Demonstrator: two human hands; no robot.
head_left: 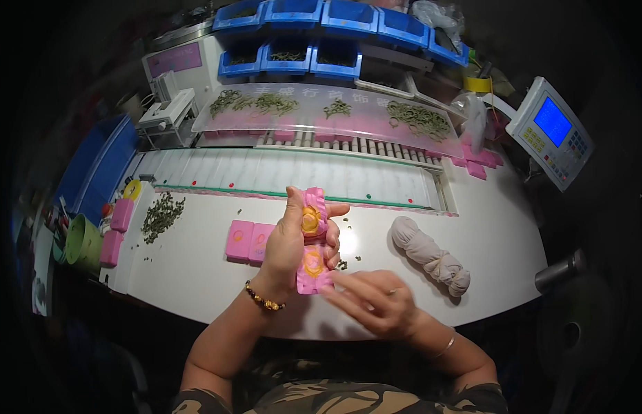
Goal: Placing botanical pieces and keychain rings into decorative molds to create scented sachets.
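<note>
My left hand (pixel 285 241) is closed around a pink rubber mould (pixel 314 270), spread open lengthwise over the table. Its two halves show yellow-orange ring-shaped marks, one above the other. My right hand (pixel 376 303) is at the lower right corner of the mould, fingers pointing toward it; motion blurs them, and whether they pinch anything is unclear. Left of the mould, partly behind my left hand, two pink blocks (pixel 239 240) with ring marks lie side by side. Small dark green bits (pixel 343 265) are scattered just right of the mould.
A rolled whitish cloth (pixel 430 255) lies to the right. At left are a pile of small green pieces (pixel 162 217) and a green cup (pixel 83 240). Behind runs a white conveyor (pixel 286 176) under a clear shelf (pixel 314 114) with green ring pieces. A control panel (pixel 552 131) stands right.
</note>
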